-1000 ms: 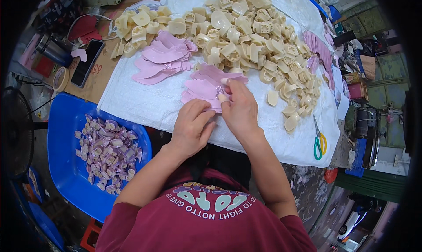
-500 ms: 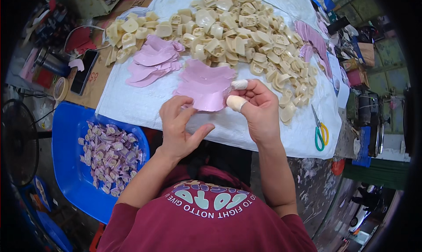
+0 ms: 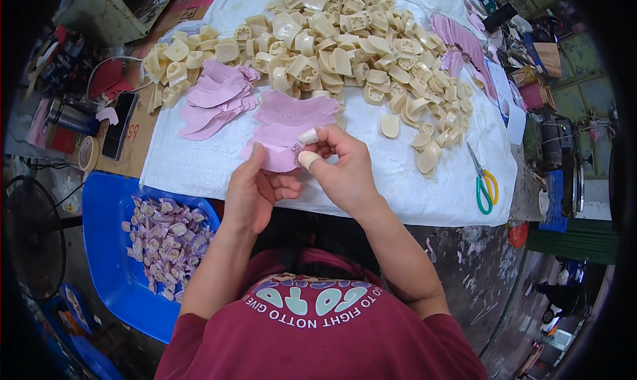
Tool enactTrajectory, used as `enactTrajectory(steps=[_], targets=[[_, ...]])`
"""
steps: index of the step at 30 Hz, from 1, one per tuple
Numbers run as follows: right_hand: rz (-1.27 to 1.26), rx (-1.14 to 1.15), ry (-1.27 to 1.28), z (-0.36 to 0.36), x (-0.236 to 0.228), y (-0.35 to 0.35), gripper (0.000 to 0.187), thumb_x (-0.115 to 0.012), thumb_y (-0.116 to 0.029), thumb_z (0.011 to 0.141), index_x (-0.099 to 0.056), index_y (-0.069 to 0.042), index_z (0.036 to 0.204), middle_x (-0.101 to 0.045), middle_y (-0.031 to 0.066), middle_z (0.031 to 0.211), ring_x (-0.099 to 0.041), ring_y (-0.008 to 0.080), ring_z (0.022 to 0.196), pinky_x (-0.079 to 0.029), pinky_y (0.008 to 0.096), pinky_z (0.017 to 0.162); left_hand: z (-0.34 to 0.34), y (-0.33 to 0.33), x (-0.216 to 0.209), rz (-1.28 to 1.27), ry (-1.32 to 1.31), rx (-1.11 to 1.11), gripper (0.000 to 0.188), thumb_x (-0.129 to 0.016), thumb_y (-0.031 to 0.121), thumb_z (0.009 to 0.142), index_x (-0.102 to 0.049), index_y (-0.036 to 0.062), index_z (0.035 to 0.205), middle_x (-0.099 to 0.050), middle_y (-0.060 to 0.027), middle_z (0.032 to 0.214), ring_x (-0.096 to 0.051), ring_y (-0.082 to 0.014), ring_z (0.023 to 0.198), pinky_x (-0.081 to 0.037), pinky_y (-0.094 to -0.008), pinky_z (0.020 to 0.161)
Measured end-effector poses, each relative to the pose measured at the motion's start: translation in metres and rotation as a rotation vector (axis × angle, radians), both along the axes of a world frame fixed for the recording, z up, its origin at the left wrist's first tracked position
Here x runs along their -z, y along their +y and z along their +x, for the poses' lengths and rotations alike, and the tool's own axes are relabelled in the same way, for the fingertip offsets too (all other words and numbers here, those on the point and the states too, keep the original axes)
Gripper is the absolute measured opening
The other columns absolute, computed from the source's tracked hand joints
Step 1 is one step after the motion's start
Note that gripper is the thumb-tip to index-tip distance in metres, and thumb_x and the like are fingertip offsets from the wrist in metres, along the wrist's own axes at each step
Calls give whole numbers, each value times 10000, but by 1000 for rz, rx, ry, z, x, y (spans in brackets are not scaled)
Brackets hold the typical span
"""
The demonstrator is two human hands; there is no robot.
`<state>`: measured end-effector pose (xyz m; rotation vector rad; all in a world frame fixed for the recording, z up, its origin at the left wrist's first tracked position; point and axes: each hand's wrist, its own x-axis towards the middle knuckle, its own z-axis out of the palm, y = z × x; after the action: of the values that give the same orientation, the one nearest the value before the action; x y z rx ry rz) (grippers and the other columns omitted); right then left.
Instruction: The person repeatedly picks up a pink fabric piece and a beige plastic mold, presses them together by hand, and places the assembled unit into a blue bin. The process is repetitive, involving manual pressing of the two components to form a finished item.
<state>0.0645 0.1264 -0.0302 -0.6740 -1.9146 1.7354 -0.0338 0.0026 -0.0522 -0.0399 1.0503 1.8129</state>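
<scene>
Near the table's front edge, a thin pink piece of shiny sheet material (image 3: 276, 158) is held between both hands. My left hand (image 3: 251, 193) has its thumb on top of the sheet's left end and its fingers curled beneath. My right hand (image 3: 346, 170), with pale covers on thumb and forefinger, pinches the sheet's glittery right edge. Just behind lies a stack of similar pink pieces (image 3: 292, 111), and another pink stack (image 3: 213, 101) is to its left. A large heap of cream-coloured moulded heel-like blocks (image 3: 345, 45) spreads across the table beyond.
At lower left a blue basin (image 3: 109, 260) holds many pink-wrapped blocks (image 3: 162, 244). Scissors (image 3: 485, 186) with green and yellow handles lie at the right table edge. A phone (image 3: 119, 125), a tape roll (image 3: 88, 153) and a fan (image 3: 33, 227) are at left. One block (image 3: 389, 126) lies apart.
Both hands have moved left and closer together, now gripping a pink piece nearer to me. My left thumb has moved onto the sheet. A single cream block now lies apart from the heap.
</scene>
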Motion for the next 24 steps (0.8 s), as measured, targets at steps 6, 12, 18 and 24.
enactTrajectory(steps=[6,12,18,24], targets=[[-109,53,-31,9,5,13,183,-652,46,780,-626,-5,954,-644,17,857,-600,85,775,-493,232,740,-25,0,12,-41,183,-4,253,-551,212,914,-622,-23,972,-668,-136,805,-657,-214,594,-553,-298,512],[-278,165,254,16,0,29,178,-611,62,801,-606,17,974,-647,45,863,-616,92,776,-511,232,715,-46,-8,13,15,233,-72,190,-558,175,917,-608,20,1014,-668,-110,827,-661,-203,641,-546,-293,554],[-436,123,385,10,-8,16,199,-622,66,800,-602,11,990,-652,62,906,-630,112,840,-521,247,762,2,17,-15,227,467,21,432,-667,128,862,-520,-12,1244,-632,-104,1089,-626,-201,966,-499,-318,852],[-519,140,320,17,-7,15,208,-638,42,781,-612,-1,983,-647,49,886,-617,110,783,-514,259,741,-15,15,-11,178,622,237,169,-664,-6,837,-617,-14,998,-652,-44,907,-606,-111,806,-490,-260,784]])
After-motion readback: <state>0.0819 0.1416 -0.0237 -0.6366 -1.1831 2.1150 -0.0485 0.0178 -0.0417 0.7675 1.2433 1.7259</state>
